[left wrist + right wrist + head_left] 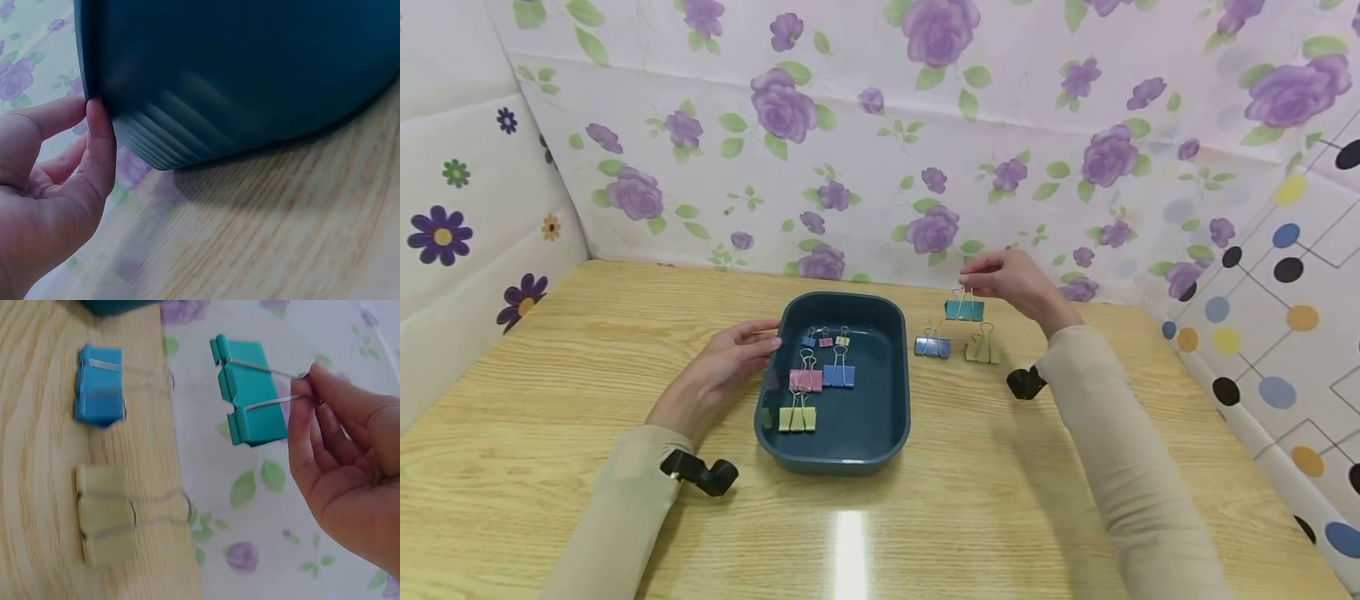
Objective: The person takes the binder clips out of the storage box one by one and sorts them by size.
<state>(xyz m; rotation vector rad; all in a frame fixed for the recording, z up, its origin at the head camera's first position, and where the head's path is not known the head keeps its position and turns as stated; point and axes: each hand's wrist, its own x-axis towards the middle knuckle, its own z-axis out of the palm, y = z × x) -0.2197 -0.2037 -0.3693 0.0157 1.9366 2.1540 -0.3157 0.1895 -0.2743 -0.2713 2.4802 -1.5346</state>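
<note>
Teal clip [964, 312] hangs at two o'clock from the tray [842, 461], its wire handles [272, 402] pinched by fingers [302, 425] of the right hand [1013, 282]; the left hand [722, 360] grips the tray. A loose pinch could drop it.

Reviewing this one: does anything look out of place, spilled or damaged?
No, nothing stands out. Six binder clips lie in the upright dark tray, whose rim the left hand pinches. The right hand holds a teal clip by its wire handles; blue and yellowish clips rest on the table. No breakage shows.
</note>
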